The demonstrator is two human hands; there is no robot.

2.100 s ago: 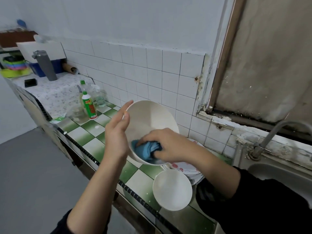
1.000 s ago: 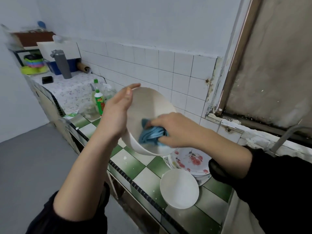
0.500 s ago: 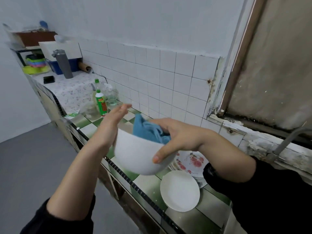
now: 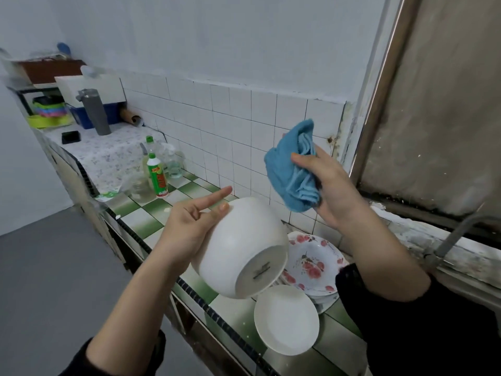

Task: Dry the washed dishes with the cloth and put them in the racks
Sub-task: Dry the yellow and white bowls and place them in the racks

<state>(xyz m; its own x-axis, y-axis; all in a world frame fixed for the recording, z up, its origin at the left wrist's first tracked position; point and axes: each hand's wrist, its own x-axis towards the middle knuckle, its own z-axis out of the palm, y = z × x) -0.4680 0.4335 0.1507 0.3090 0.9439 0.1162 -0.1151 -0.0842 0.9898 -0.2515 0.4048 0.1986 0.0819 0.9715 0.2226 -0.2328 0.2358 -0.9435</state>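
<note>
The only lettering is a small dark mark on the underside of the white bowl, too blurred to read. The green bottle near the counter's back edge has a red and yellow label, but its words are too small to make out.

The bowl is plain glossy white, deep and round-sided. It is tipped so that its flat foot faces the person, and is held in the air above the front edge of the green-and-white tiled counter. The left hand grips its side, thumb pressed on the wall and forefinger pointing straight out.

The right hand is raised well apart from the bowl and pinches a bunched blue cloth under the thumb. Flowered plates are stacked below, and a shallow white dish sits at the front edge.
</note>
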